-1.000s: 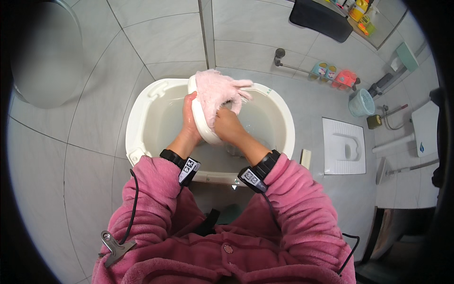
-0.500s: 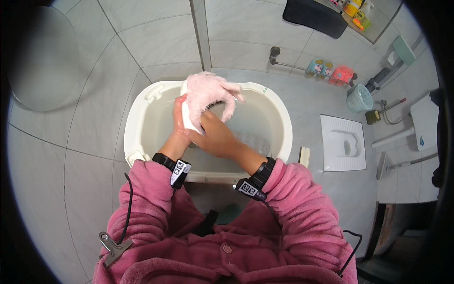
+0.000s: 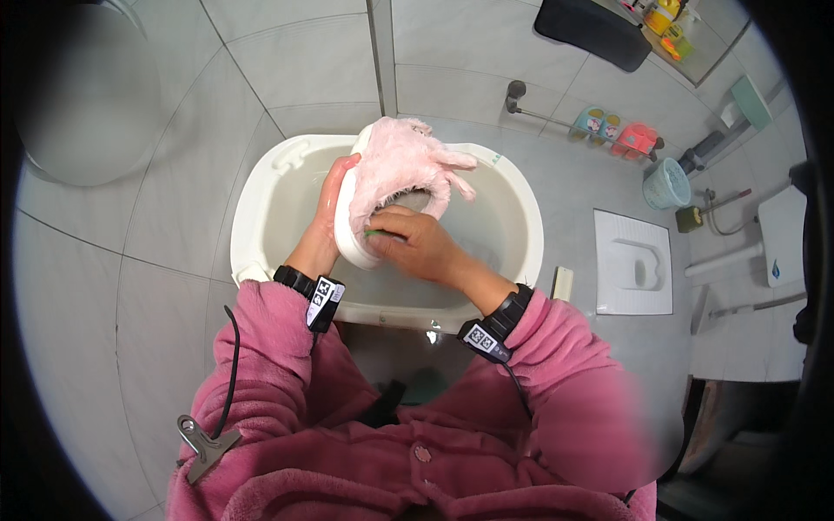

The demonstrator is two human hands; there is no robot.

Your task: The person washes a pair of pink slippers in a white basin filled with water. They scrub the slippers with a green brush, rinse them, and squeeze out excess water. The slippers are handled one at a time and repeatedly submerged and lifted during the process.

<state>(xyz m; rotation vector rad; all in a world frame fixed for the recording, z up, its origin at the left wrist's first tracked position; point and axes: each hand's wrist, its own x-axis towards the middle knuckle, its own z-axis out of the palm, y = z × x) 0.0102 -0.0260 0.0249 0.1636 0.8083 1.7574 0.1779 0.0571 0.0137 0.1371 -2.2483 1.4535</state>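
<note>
A fluffy pink slipper (image 3: 400, 163) with a white sole and ear-like flaps is held tilted over the white plastic tub (image 3: 532, 221). My left hand (image 3: 325, 215) grips it along the sole on its left side, thumb toward the top. At the slipper's opening, the fingers of my right hand (image 3: 419, 246) are curled around a small green thing (image 3: 373, 232). Only a sliver of that thing shows, so its kind is hidden. Cloudy-looking water (image 3: 478, 226) lies in the tub below.
Right of the tub, a pale oblong block (image 3: 563, 283) lies on the grey floor near a squat toilet (image 3: 634, 260). A light blue bucket (image 3: 665, 184) stands farther back. Bottles (image 3: 599, 124) sit on a wall rack. Tiled wall (image 3: 165, 252) runs along the left.
The slipper has been turned so more of its opening and sole edge show. My right hand has shifted slightly right and down, and a bit of green now shows at its fingers.
</note>
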